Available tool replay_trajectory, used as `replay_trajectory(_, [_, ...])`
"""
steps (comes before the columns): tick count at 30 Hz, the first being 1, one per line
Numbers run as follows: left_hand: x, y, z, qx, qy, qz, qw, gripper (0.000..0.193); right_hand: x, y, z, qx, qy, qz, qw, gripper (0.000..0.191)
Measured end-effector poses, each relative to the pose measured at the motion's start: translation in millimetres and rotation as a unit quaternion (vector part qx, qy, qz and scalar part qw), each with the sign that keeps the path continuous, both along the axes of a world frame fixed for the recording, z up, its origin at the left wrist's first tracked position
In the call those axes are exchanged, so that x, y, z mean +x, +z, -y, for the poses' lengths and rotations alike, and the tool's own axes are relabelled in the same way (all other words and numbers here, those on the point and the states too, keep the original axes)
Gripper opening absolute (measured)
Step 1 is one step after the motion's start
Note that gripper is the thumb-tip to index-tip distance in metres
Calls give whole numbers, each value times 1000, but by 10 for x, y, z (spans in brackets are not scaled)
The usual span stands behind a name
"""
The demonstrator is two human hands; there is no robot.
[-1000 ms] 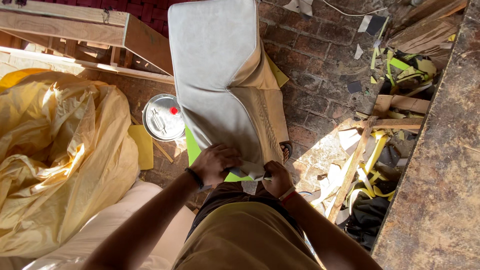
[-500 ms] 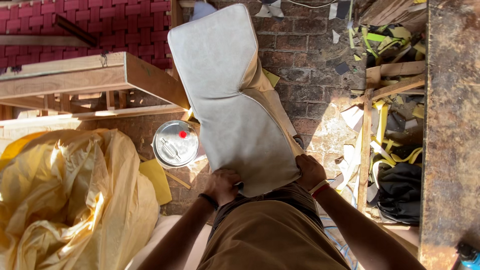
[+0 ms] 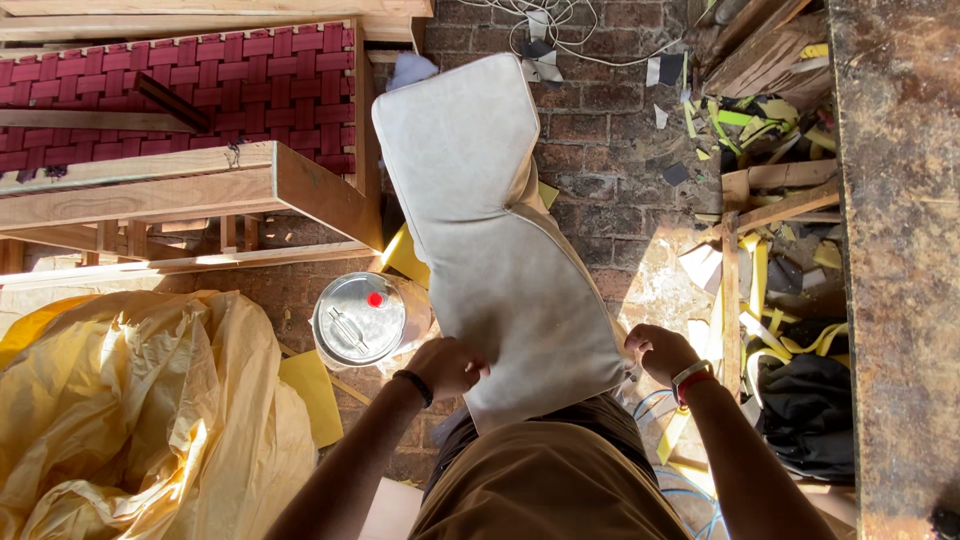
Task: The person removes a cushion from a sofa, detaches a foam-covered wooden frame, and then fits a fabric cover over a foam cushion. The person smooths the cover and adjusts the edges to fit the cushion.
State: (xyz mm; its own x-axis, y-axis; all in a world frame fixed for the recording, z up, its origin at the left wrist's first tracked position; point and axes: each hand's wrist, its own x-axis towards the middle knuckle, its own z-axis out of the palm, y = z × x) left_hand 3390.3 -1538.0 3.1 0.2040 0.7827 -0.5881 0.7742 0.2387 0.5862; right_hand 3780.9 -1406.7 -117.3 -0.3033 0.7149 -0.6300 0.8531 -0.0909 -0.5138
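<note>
While both hands gripped its near end, the cushion (image 3: 490,250) stood upright over the brick floor (image 3: 610,200), just beside the tin (image 3: 362,318). Left hand (image 3: 447,366) was closed on the lower left edge, right hand (image 3: 660,352) on the lower right corner. Judged soft, light and floppy at its mid bend; best held by the piped edges. Wooden frame (image 3: 200,185) sat left.

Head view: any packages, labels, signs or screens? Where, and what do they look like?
No signs or screens.
Metal can: on the brick floor beside the left hand, round, silver lid with a flat handle and a small red dot.
Yellow plastic sheet: crumpled at lower left, translucent, like wrapping.
Grey upholstered cushion: no label visible; both hands, the right hand too, grip its near end.
</note>
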Motion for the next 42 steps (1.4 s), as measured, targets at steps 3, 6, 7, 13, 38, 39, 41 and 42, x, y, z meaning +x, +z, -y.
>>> replay_trajectory(3, [21,16,-261,144,121,-30,982,23,-59,55,-151,61,-76,-57,994,23])
replay_trajectory(6, [154,-29,-614,294,152,-47,943,33,-332,145,-268,101,-105,-121,982,15])
replay_trajectory(7, [211,-54,-761,331,155,-56,929,40,-459,181,-300,120,-104,-146,976,15])
replay_trajectory(13, [380,-212,-1584,335,207,-201,897,77,-1012,433,-551,108,39,-185,976,58])
replay_trajectory(38, [658,-440,-1322,311,242,-295,871,81,-3744,1093,-3448,338,337,-191,858,94])
replay_trajectory(39, [702,-448,-1259,308,246,-292,872,81,-3767,1099,-3415,322,330,-145,875,88])
replay_trajectory(41, [795,-459,-1104,309,256,-283,871,80,-3771,1134,-3309,320,316,-114,886,74])
replay_trajectory(42, [845,-462,-1005,313,258,-278,871,80,-3744,1154,-3257,334,306,-129,882,66])
